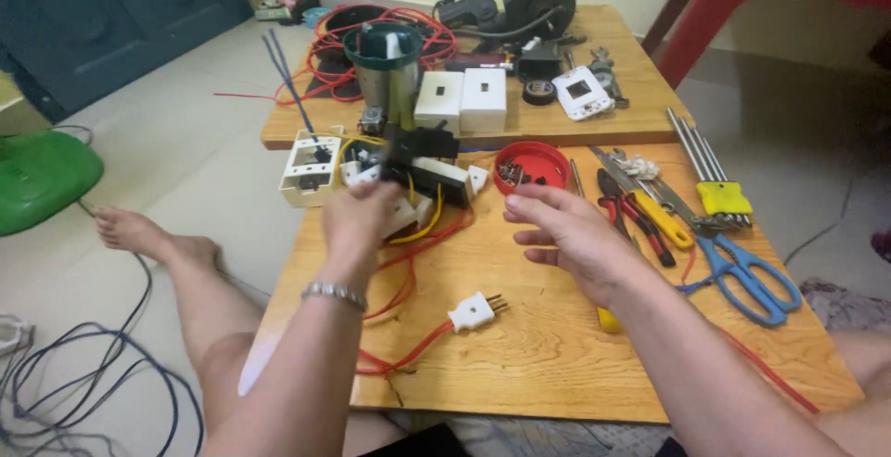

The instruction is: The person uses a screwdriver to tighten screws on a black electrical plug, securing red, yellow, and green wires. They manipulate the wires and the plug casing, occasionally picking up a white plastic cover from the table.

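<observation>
Bare forearms, no sleeves, left wrist with a metal link bracelet (334, 294) — silver-toned, bare legs and foot

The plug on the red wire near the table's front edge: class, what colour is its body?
White plug, with metal pins; the head view shows it.

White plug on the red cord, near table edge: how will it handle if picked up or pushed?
The white plug looks like small moulded plastic, so probably light and stiff. Its flat body lies on the wooden table, so it should slide rather than roll. The red cord curves loosely off it, so likely floppy; it would trail and tug. Neither hand touches it.
</observation>
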